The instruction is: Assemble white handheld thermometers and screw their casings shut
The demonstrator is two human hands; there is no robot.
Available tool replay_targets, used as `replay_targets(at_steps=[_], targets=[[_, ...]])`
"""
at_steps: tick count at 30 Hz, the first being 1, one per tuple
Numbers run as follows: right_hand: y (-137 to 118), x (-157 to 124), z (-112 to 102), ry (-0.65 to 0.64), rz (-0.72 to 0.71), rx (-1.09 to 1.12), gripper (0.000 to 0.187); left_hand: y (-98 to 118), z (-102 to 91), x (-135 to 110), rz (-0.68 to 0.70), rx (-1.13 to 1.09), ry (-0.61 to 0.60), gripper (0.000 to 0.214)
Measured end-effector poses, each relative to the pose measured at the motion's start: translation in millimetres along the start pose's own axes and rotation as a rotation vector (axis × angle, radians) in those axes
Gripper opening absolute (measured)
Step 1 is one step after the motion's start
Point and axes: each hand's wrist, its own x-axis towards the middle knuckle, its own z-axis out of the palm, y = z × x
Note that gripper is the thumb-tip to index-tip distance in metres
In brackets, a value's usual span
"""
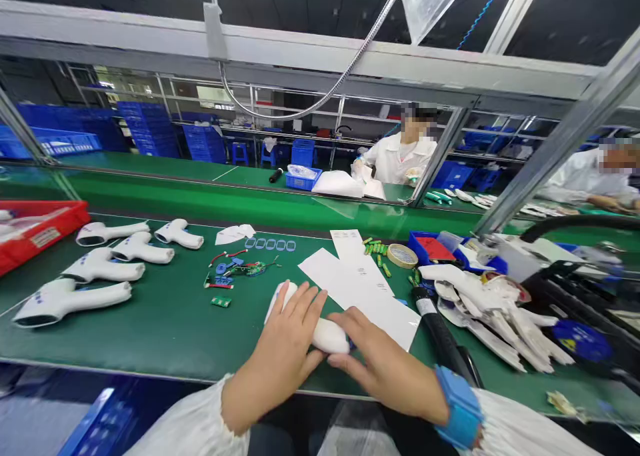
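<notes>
A white plastic thermometer-gun housing lies on the green table mat near the front edge. My left hand rests flat over its left part with the fingers stretched out. My right hand, with a blue wrist strap, presses its fingers together against the housing's right end and holds it. White paper sheets lie just behind the hands. Small circuit boards with red and blue wires sit to the left rear.
Several white gun housings lie at the left, beside a red tray. A pile of white shell halves, a black tool, a tape roll, green batteries and blue bins sit at the right. Two people work behind the far conveyor.
</notes>
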Motion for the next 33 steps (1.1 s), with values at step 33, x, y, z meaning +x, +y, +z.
replay_targets(at_steps=[33], targets=[[145,-102,-76,0.019,-0.305,-0.842,0.048,-6,31.2,39,0.120,0.001,-0.367,0.036]])
